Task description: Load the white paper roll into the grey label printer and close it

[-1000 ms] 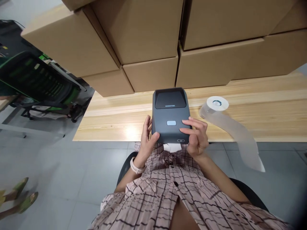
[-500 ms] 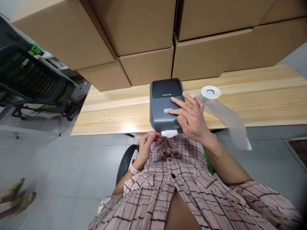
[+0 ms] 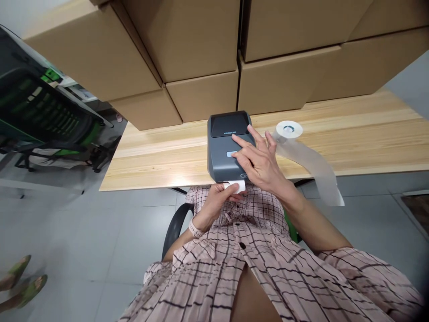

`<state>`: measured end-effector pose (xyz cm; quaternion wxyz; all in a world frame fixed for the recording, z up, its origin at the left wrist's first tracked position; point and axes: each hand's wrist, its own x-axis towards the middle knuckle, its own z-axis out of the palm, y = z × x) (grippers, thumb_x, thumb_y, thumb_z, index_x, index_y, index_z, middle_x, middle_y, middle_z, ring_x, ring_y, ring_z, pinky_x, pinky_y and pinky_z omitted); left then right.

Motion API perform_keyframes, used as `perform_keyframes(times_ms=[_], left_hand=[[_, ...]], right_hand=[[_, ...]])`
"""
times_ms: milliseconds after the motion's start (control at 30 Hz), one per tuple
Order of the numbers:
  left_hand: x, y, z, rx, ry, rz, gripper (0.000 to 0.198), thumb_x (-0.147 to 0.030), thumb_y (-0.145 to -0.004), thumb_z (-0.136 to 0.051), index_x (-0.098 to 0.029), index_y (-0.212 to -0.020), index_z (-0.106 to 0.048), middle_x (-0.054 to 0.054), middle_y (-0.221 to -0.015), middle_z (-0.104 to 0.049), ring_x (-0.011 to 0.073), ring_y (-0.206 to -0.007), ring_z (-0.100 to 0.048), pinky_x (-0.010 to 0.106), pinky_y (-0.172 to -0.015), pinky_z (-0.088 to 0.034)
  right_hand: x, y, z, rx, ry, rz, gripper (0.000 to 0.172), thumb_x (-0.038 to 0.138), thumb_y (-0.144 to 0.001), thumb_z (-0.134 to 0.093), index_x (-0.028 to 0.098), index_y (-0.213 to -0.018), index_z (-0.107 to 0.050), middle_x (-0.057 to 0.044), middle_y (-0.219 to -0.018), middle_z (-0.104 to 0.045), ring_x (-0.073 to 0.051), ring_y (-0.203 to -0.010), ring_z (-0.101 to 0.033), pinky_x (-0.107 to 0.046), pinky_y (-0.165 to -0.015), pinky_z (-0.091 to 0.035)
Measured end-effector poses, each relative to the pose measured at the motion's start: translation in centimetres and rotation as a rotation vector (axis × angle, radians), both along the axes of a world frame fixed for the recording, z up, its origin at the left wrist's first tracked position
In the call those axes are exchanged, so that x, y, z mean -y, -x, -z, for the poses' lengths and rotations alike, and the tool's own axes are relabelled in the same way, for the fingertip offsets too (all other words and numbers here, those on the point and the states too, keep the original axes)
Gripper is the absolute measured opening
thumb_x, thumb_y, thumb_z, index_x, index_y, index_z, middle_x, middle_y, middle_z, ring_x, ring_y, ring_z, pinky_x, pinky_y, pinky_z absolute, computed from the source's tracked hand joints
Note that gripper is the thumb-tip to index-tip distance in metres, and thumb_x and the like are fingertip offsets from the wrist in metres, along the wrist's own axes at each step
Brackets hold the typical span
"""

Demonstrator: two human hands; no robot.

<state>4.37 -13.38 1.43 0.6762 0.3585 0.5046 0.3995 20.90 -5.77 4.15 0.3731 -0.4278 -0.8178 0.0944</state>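
A dark grey label printer (image 3: 219, 154) stands at the front edge of the wooden table, with a light button (image 3: 230, 154) on its top. White label paper (image 3: 240, 187) sticks out of its front, over the table edge. My left hand (image 3: 217, 199) pinches this paper, thumb on top and fingers underneath. My right hand (image 3: 259, 163) lies over the printer's right side, fingers spread, one fingertip at the button. Right of the printer sits a roll of white labels (image 3: 279, 129), its loose strip (image 3: 320, 172) hanging over the table edge.
Large cardboard boxes (image 3: 201, 96) are stacked along the back of the wooden table (image 3: 154, 156). A black and green office chair (image 3: 50, 116) is at the left. A person's feet in green shoes (image 3: 31, 290) show at the lower left.
My left hand has moved right and up and now grips the paper at the printer's front. My right hand remains on the printer, a fingertip still at the button.
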Motion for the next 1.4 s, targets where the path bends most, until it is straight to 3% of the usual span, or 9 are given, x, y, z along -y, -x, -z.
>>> perform_keyframes(times_ms=[167, 267, 367, 433, 633, 867, 1067, 1267, 1400], left_hand=[[1.1, 1.2, 0.6, -0.154, -0.188, -0.051, 0.051, -0.064, -0.089, -0.070, -0.016, -0.072, -0.077, 0.007, -0.068, -0.074, 0.0142, -0.058, -0.062, 0.030, -0.061, -0.049], [0.6, 2.7, 0.5, -0.302, -0.516, -0.471, 0.048, -0.052, -0.098, -0.063, -0.020, -0.062, -0.065, 0.000, -0.060, -0.058, 0.0129, -0.059, -0.054, 0.028, -0.062, -0.047], [-2.4, 4.5, -0.3, -0.312, -0.700, -0.731, 0.026, -0.041, -0.101, -0.058, -0.023, -0.092, -0.073, 0.004, -0.095, -0.072, 0.0166, -0.090, -0.067, 0.032, -0.084, -0.056], [-5.4, 5.5, -0.9, -0.274, -0.704, -0.679, 0.025, -0.042, -0.103, -0.055, -0.026, -0.109, -0.074, 0.008, -0.124, -0.073, 0.0196, -0.116, -0.068, 0.037, -0.101, -0.056], [-12.5, 6.2, -0.1, -0.231, -0.534, -0.404, 0.037, -0.032, -0.084, -0.076, -0.021, -0.119, -0.070, 0.012, -0.134, -0.071, 0.0256, -0.125, -0.066, 0.046, -0.110, -0.052], [-13.1, 5.2, 1.2, -0.240, -0.545, -0.265, 0.058, -0.028, -0.073, -0.085, -0.020, -0.127, -0.065, 0.014, -0.136, -0.069, 0.0266, -0.120, -0.066, 0.048, -0.111, -0.051], [-12.8, 5.1, 0.8, -0.268, -0.557, -0.249, 0.063, -0.029, -0.072, -0.087, -0.020, -0.129, -0.064, 0.018, -0.137, -0.068, 0.0312, -0.123, -0.066, 0.050, -0.105, -0.055], [-12.8, 5.0, 1.1, -0.265, -0.570, -0.267, 0.062, -0.032, -0.072, -0.088, -0.024, -0.129, -0.065, 0.016, -0.140, -0.068, 0.0294, -0.123, -0.066, 0.049, -0.105, -0.056], [-12.8, 4.9, 1.4, -0.276, -0.548, -0.276, 0.064, -0.031, -0.072, -0.087, -0.021, -0.131, -0.064, 0.018, -0.140, -0.068, 0.0292, -0.121, -0.068, 0.046, -0.100, -0.058]], right_hand=[[1.0, -1.3, 2.1, -0.252, -0.001, 0.020, 0.037, 0.040, -0.108, -0.040, 0.031, -0.127, -0.071, -0.002, -0.168, -0.049, -0.030, -0.163, -0.032, -0.066, -0.130, -0.027], [1.2, -2.1, 3.0, -0.412, -0.003, 0.033, 0.047, 0.045, -0.110, -0.035, 0.035, -0.152, -0.054, -0.004, -0.171, -0.044, -0.031, -0.163, -0.033, -0.065, -0.131, -0.029], [0.1, -2.0, 2.5, -0.416, -0.005, -0.013, 0.061, 0.055, -0.110, -0.021, 0.035, -0.166, -0.033, -0.006, -0.176, -0.035, -0.030, -0.165, -0.029, -0.061, -0.134, -0.027], [-1.2, -1.6, 1.5, -0.382, -0.028, -0.041, 0.069, 0.061, -0.109, -0.011, 0.032, -0.171, -0.018, -0.008, -0.179, -0.026, -0.029, -0.166, -0.025, -0.057, -0.134, -0.028], [-6.2, -0.2, -2.8, -0.293, -0.100, 0.009, 0.070, 0.062, -0.108, -0.002, 0.031, -0.171, -0.005, -0.009, -0.177, -0.026, -0.027, -0.166, -0.025, -0.054, -0.133, -0.031], [-14.2, 0.4, -6.7, -0.291, -0.102, 0.069, 0.070, 0.066, -0.109, -0.007, 0.032, -0.170, -0.012, -0.008, -0.176, -0.030, -0.031, -0.165, -0.026, -0.058, -0.134, -0.024], [-19.8, 0.8, -9.3, -0.289, 0.078, 0.142, 0.077, 0.067, -0.110, -0.019, 0.015, -0.167, -0.018, -0.016, -0.177, -0.027, -0.033, -0.162, -0.031, -0.050, -0.130, -0.027], [-15.5, -0.6, -9.4, -0.347, -0.102, 0.173, 0.067, 0.051, -0.110, -0.049, 0.017, -0.164, -0.029, -0.016, -0.166, -0.047, -0.030, -0.147, -0.052, -0.042, -0.120, -0.041], [-10.7, -1.0, -6.9, -0.086, 0.000, -0.042, 0.039, 0.036, -0.109, -0.041, 0.022, -0.138, -0.064, -0.010, -0.122, -0.078, -0.026, -0.108, -0.072, -0.044, -0.099, -0.053]])
